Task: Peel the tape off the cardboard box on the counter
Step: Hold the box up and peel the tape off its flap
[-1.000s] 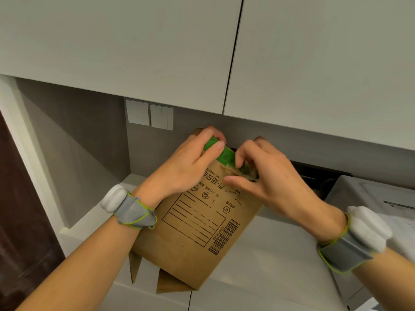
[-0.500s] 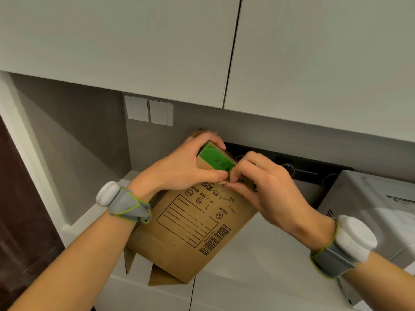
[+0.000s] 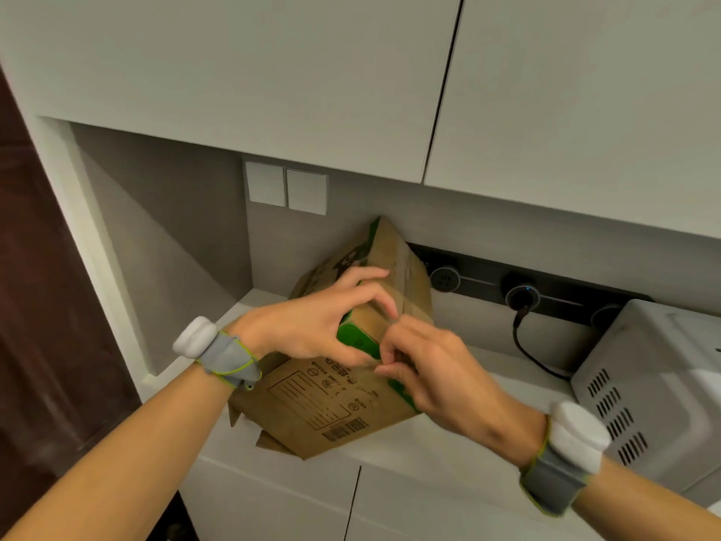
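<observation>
We hold a cardboard box (image 3: 324, 400) tipped on one corner on the pale counter (image 3: 448, 435), its lower flaps hanging past the counter's front edge. Behind the box, a dark socket rail (image 3: 546, 294) runs along the grey wall, with a black cord (image 3: 522, 345) plugged in and trailing down behind a white appliance (image 3: 643, 388) with slotted vents, which stands right of the box and is cut off by the frame. Two blank switch plates (image 3: 286, 188) sit above the box, under flat, matte wall cabinets (image 3: 273, 72). A dark brown panel (image 3: 47, 306) fills the far left.

The box is plain brown board, creased, printed with a ruled label frame, symbols and a barcode, and banded green along its edges. Our left hand (image 3: 312, 326) wraps the box's upper corner, thumb below and fingers curled over the top face. Our right hand (image 3: 433, 369) meets it at that corner, thumb and forefinger pinched together at the green edge; motion blur keeps us from telling whether tape lies between them. The tape itself is hard to make out on the board. Both wrists wear grey bands (image 3: 230, 359) with white pods.
</observation>
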The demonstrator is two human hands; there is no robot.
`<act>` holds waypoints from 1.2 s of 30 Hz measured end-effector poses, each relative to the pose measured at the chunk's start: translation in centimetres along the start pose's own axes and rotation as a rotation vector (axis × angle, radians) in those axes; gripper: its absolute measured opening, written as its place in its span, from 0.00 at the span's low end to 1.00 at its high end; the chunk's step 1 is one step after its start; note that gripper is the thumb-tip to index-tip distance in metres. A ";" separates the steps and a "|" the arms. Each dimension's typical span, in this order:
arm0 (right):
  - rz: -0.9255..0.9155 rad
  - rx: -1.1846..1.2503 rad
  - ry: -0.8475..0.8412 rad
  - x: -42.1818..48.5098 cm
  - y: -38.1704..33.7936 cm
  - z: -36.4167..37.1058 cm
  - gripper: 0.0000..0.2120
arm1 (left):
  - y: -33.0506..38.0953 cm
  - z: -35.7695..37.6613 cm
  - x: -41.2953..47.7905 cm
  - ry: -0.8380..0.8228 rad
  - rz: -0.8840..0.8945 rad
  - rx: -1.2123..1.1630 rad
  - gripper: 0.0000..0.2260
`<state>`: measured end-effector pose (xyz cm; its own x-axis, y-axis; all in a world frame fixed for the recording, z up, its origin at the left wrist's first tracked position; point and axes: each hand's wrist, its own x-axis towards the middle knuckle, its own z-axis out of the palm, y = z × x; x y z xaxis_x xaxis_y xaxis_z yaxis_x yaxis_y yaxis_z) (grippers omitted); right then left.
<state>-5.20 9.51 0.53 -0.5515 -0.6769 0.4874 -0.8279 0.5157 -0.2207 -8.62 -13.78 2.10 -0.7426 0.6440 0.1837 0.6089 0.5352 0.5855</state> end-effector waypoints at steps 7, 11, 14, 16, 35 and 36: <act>0.071 0.021 0.192 -1.4 -1.5 3.5 0.10 | -1.4 1.7 -1.7 0.202 0.059 -0.028 0.20; 0.179 0.210 0.233 -1.5 -1.3 3.7 0.09 | -1.5 1.8 -1.6 0.220 0.079 -0.049 0.18; 0.254 0.356 0.232 -1.8 -1.2 3.7 0.09 | -1.7 1.6 -1.7 0.230 0.076 -0.053 0.17; 0.296 0.473 0.210 -2.1 -0.8 3.7 0.09 | -1.8 1.5 -1.8 0.226 0.066 -0.061 0.16; 0.475 1.537 -0.033 -1.6 3.3 7.8 0.21 | -3.4 -0.7 -2.5 -0.069 -0.020 -0.068 0.14; 0.469 1.542 -0.040 -1.5 3.1 8.1 0.21 | -3.4 -0.9 -2.6 -0.077 -0.025 -0.071 0.13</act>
<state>-7.78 7.94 -7.73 -0.7549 -0.6448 0.1200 0.1109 -0.3059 -0.9456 -8.95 -17.76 0.34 -0.7321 0.6724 0.1093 0.5674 0.5131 0.6441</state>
